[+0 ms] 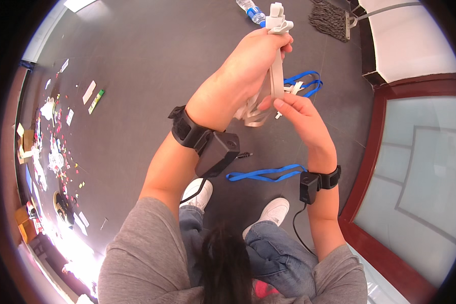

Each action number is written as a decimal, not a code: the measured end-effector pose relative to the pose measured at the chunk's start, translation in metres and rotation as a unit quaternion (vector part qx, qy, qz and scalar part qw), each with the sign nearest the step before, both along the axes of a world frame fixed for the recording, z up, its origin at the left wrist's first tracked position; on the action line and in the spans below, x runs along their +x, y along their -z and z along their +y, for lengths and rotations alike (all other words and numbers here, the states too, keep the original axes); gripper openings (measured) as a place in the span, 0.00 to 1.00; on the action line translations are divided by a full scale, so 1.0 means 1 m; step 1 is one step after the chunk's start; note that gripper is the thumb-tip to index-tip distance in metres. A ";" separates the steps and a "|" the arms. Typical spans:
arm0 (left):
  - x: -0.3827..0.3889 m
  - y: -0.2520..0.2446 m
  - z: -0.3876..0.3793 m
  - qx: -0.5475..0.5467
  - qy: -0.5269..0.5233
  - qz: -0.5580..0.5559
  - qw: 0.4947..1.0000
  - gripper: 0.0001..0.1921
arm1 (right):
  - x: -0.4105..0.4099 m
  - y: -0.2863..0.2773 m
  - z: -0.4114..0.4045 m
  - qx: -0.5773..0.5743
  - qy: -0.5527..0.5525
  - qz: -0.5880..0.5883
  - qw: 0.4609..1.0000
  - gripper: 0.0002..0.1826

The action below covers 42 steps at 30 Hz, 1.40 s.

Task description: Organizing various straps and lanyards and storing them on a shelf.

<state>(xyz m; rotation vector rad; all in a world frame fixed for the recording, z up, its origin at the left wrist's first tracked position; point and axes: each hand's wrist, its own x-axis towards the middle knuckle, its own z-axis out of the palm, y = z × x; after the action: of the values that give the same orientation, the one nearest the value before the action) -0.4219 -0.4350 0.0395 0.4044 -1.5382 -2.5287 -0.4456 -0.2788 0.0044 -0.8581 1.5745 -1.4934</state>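
My left hand (264, 51) is raised and closed around white flat straps, possibly lanyards, with white plastic clips (278, 21) sticking out above the fist. From the fist the white straps (276, 76) hang down and loop loosely under my left wrist. Lower on the same straps, my right hand (298, 108) pinches them between thumb and fingers. Behind my right hand, a blue lanyard (314, 73) lies on the floor with a white strap piece (297, 88) by it. A second blue lanyard (264, 174) is stretched out on the floor before my shoes.
A water bottle (254, 12) lies beyond my left hand. A grey string mop (328, 19) rests at the upper right, near a red-framed glass panel (425, 167). Scattered litter (55, 155), a dark shoe (62, 207) and a green packet (96, 102) are at left.
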 end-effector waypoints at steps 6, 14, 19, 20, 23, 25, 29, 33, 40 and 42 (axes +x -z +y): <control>0.000 -0.005 0.001 0.007 0.005 0.011 1.000 0.08 | 0.005 0.035 -0.002 0.026 -0.050 -0.030 0.998 0.13; -0.001 -0.010 0.001 0.013 0.001 0.067 0.998 0.08 | 0.031 0.113 -0.010 0.045 0.018 -0.138 0.989 0.20; 0.002 -0.013 -0.002 0.037 0.005 0.040 0.998 0.08 | 0.045 0.174 0.006 0.103 0.006 -0.087 0.991 0.16; 0.002 -0.015 -0.002 0.038 0.008 0.041 0.998 0.08 | 0.046 0.188 0.014 0.102 0.019 -0.072 0.992 0.12; 0.004 -0.016 -0.007 0.042 0.014 0.035 0.998 0.07 | 0.034 0.212 0.042 0.150 0.032 -0.034 0.988 0.05; 0.003 -0.010 -0.010 0.064 0.049 0.022 0.997 0.07 | 0.018 0.223 0.059 0.199 0.034 -0.013 0.979 0.09; 0.006 -0.010 -0.011 0.053 0.062 -0.013 0.997 0.06 | -0.014 0.228 0.068 0.342 0.149 0.339 0.864 0.16; 0.009 -0.011 -0.013 0.057 0.067 -0.020 0.996 0.06 | -0.037 0.226 0.059 0.395 0.107 0.552 0.726 0.17; 0.013 -0.008 -0.018 0.082 0.077 -0.026 0.993 0.06 | -0.039 0.242 0.062 0.306 0.023 0.653 0.693 0.11; 0.013 -0.007 -0.018 0.081 0.075 -0.022 0.994 0.06 | -0.035 0.241 0.064 0.301 0.016 0.659 0.690 0.10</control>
<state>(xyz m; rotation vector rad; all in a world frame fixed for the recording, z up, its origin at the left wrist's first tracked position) -0.4091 -0.4534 0.0463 0.3803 -1.4348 -2.7899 -0.4802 -0.2151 -0.2366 -1.5932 2.8125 -0.0096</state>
